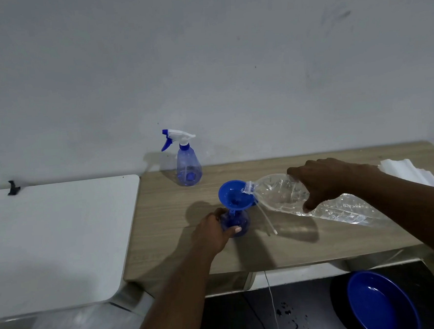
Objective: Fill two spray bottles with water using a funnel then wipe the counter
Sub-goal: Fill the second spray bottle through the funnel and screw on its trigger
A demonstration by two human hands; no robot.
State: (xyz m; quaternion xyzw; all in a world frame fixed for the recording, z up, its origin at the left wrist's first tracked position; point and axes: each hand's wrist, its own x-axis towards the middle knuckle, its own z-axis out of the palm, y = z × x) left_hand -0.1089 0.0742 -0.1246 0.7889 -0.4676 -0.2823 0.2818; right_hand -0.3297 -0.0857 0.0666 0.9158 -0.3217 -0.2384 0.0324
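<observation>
A blue funnel (235, 195) sits in the neck of an open blue spray bottle (237, 223) standing on the wooden counter (163, 218). My left hand (212, 232) grips that bottle's body from the left. My right hand (323, 183) holds a large clear water bottle (276, 193) tilted almost flat, its mouth over the funnel's right rim. A second blue spray bottle (188, 166) with its white trigger head on stands upright at the back of the counter. The removed spray head's thin white tube (267, 218) lies on the counter beside the funnel; the head itself is mostly hidden behind the funnel.
A white cloth (409, 174) lies at the counter's far right, behind my right arm. A white table (57, 237) adjoins the counter on the left. Below the counter's front edge a blue basin (382, 304) rests on the dark floor, with a thin white cable nearby.
</observation>
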